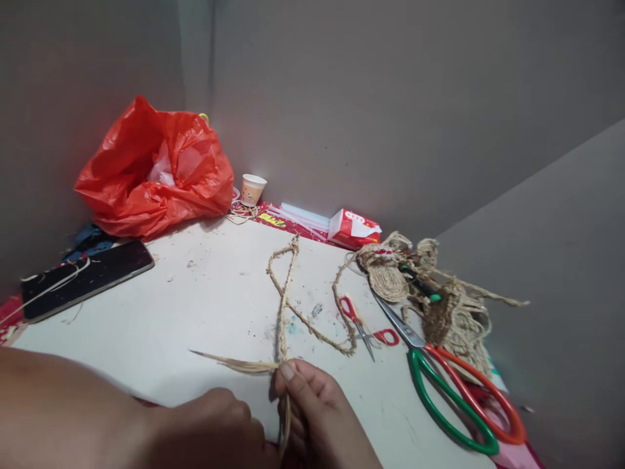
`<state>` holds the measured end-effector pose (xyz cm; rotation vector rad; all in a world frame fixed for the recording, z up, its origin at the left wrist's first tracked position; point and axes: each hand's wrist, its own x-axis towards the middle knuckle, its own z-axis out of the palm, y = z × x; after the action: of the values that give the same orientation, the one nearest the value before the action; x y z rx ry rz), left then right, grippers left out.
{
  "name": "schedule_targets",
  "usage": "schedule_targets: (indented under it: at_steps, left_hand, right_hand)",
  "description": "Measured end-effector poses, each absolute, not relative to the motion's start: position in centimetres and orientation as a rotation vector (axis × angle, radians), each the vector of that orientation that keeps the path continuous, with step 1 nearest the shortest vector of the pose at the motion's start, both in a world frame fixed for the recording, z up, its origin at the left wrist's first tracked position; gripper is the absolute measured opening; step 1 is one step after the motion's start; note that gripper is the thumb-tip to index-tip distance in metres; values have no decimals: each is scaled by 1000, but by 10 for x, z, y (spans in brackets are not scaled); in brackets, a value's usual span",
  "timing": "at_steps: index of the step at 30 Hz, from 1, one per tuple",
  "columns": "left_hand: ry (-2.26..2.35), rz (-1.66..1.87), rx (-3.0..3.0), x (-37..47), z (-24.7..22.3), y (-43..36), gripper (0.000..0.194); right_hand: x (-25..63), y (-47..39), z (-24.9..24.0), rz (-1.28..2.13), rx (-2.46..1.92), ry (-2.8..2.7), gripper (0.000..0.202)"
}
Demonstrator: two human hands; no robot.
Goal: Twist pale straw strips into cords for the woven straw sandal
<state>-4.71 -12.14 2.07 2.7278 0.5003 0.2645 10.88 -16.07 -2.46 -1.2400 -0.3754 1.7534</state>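
My right hand (325,407) pinches a braided straw cord (282,316) between thumb and fingers, near the table's front edge. From this pinch a bundle of loose straw strands (239,365) sticks out to the left, tapering to a point. Another strand (286,417) runs downward toward the bottom edge. My left hand (215,423) is curled beside it, its fingertips closing at that lower strand and partly hidden. Beyond the hands, the cord loops over the white tabletop (205,306) and curves right toward a pile of coiled cord (388,280).
Small red-handled scissors (361,326) and large scissors with green and orange handles (449,391) lie to the right. A phone (92,280) and red plastic bag (161,176) are at left. A paper cup (253,191) and tissue pack (354,228) stand along the wall.
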Motion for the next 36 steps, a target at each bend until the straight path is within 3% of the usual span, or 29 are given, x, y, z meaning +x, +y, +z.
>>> schedule_targets:
  at_steps: [3,5,10,18,29,36]
  left_hand:
    - [480,359,2516,-48,38,-99,13]
    - [751,474,2233,-42,41,-83,12]
    - [755,93,1316,-27,17,-73,20]
    - [604,59,1515,-31,15,-67,28]
    - [635,-119,946,-28,5,-59,22]
    - [669,-36,1240,-29,-2,-62,22]
  right_hand:
    - [112,-159,-20,1784,-1164,-371,39]
    - [113,-158,-17,1795,-1138,-405,41]
    - [113,-157,-18,1794,-1146,-501,38]
    - [135,-153,-18,1838,-1315,-937,38]
    - [142,-152,1,1355,-1516,-1722,30]
    - [140,-152,6,1301,-1596,-1824,25]
